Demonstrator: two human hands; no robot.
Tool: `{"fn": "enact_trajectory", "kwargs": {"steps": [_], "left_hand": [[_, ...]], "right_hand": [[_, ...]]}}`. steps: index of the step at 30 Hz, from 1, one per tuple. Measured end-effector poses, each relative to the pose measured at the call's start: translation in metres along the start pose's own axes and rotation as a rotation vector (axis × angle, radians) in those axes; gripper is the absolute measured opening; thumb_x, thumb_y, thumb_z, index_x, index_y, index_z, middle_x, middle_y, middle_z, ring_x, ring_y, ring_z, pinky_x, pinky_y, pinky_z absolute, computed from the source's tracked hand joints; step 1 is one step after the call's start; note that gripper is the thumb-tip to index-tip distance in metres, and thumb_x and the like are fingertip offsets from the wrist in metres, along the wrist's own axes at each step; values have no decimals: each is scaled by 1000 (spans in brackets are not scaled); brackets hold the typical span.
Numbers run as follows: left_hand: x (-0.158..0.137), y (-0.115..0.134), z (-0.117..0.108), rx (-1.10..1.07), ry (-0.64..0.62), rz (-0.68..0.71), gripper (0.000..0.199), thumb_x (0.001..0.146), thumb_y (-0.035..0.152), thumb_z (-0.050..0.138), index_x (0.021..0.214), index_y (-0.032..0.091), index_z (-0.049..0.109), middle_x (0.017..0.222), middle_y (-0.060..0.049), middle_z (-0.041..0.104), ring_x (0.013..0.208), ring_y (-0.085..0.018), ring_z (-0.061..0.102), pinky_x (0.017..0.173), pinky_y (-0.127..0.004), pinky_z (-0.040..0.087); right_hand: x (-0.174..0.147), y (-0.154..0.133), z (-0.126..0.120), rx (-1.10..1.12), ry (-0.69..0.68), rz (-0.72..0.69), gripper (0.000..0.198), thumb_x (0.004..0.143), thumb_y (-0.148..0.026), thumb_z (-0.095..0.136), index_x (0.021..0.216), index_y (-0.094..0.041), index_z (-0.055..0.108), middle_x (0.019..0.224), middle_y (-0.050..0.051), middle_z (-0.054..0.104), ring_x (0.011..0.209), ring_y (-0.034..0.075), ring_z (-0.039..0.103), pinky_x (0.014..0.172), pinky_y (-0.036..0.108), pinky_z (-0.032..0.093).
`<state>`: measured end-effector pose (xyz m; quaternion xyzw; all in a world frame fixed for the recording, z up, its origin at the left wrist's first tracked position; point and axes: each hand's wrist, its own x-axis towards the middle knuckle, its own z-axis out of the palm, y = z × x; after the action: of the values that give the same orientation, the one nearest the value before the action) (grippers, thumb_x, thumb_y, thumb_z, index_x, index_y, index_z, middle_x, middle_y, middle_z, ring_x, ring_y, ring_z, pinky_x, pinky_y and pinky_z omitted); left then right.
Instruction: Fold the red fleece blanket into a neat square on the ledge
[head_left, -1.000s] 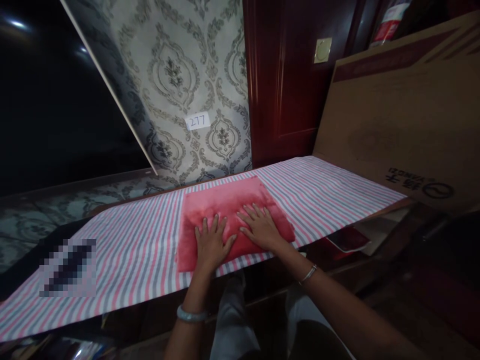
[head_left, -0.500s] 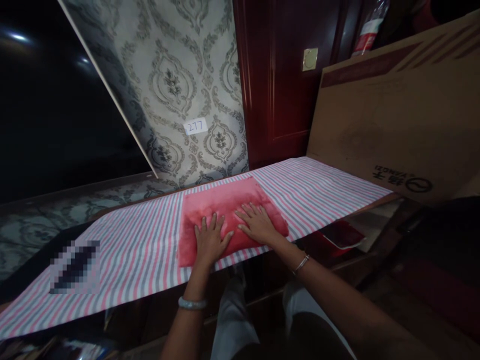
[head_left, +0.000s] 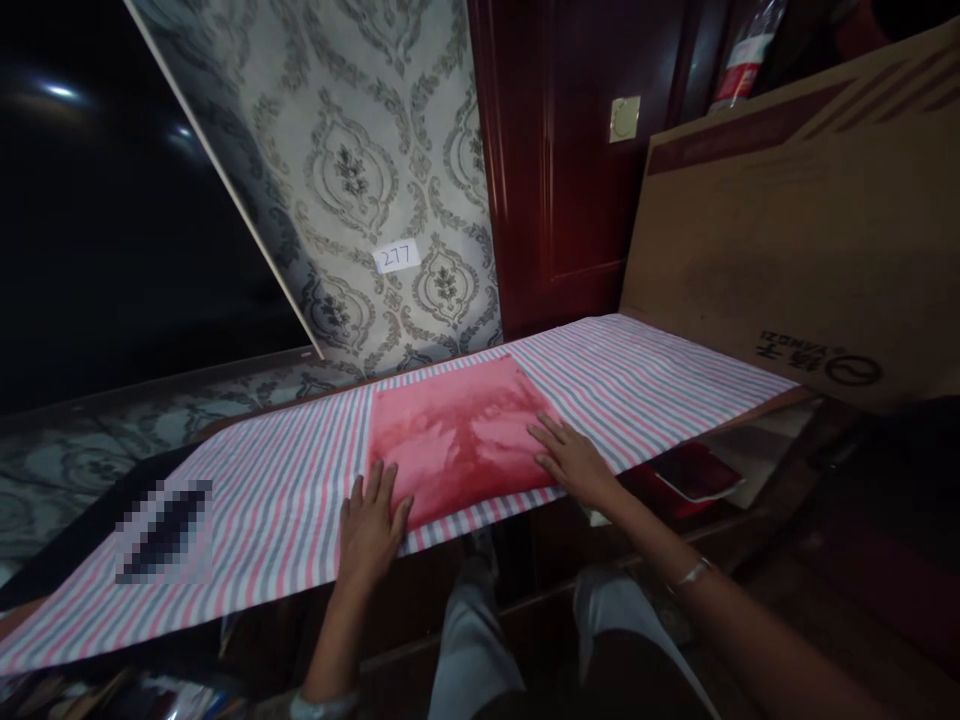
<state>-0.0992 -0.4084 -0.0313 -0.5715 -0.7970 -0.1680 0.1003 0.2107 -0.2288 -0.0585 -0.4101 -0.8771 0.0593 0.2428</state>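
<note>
A folded piece of red, velvety cloth (head_left: 457, 430) lies flat on a striped tablecloth (head_left: 292, 490) of pink, grey and white. Lighter and darker patches show on its pile. My left hand (head_left: 371, 525) is at the cloth's near left corner, fingers spread and palm down. At the right edge, my right hand (head_left: 576, 462) rests with its fingers apart, the fingertips on or close to the cloth's border. Neither hand grips anything.
A large cardboard box (head_left: 787, 220) stands at the right end, with a plastic bottle (head_left: 742, 70) behind it. A dark screen (head_left: 135, 220) is at the left. A pixelated dark object (head_left: 163, 532) lies on the left of the tablecloth. Papers sit under the right side.
My hands have moved apart from the middle of the red cloth, the left towards its left corner, the right towards its right edge. Light streaks now show where they pressed.
</note>
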Motion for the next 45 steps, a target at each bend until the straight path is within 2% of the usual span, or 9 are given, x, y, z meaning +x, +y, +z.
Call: {"fn": "enact_trajectory", "kwargs": {"steps": [5,8,11,18,25,32,35,39,45], "left_hand": [[-9,-21,10,-416,120,-78,60,92,51,44,141,17,53,159,-13,37,149,-27,30,117,-46,35],[-3,-24,6,-569,111,-197,60,87,54,50,135,19,57,146,-11,54,141,-29,43,117,-46,36],[3,-25,2,-644,99,-247,62,84,56,52,132,17,59,143,-12,57,136,-29,49,116,-47,37],[-11,-29,5,-575,103,-79,78,76,57,62,144,22,47,149,-12,49,141,-32,41,117,-51,34],[-18,-42,3,-478,31,46,71,79,34,57,149,28,43,144,-9,52,136,-31,46,113,-50,38],[-7,-43,3,-281,52,115,71,75,16,49,146,22,45,121,-12,54,103,-26,64,88,-41,56],[-4,-42,2,-251,81,129,69,75,15,50,144,19,45,121,-13,53,102,-27,64,82,-40,57],[1,-46,1,-261,124,174,63,72,13,49,134,20,53,120,-12,57,108,-27,62,92,-41,54],[22,-50,-27,-378,301,307,44,76,28,52,119,19,61,110,-10,66,104,-27,62,91,-42,52]], "right_hand": [[-24,26,8,226,41,-18,60,99,-41,41,155,-20,35,156,14,40,140,27,45,112,47,39],[-29,30,6,271,50,-37,77,89,-39,56,158,-21,27,160,15,34,143,30,40,113,49,37],[-30,29,4,255,63,-44,85,81,-26,60,159,-24,24,162,13,29,145,31,36,113,50,37],[-30,25,5,242,116,-56,84,79,-15,52,158,-28,27,149,10,48,133,28,47,111,49,40],[-27,19,7,197,153,-25,82,78,-8,48,155,-28,32,123,10,52,118,27,51,101,44,47],[-19,18,5,96,131,-69,78,75,-1,46,149,-26,43,110,9,53,103,25,53,89,40,51],[-14,18,4,44,126,-57,73,74,-1,46,144,-20,49,108,10,54,101,25,54,88,38,50],[-10,18,1,39,145,-60,66,73,-1,47,135,-20,58,106,9,57,102,24,55,87,33,49],[7,14,-28,119,346,-121,54,72,-5,49,122,-19,66,101,10,58,96,25,56,84,38,50]]}}
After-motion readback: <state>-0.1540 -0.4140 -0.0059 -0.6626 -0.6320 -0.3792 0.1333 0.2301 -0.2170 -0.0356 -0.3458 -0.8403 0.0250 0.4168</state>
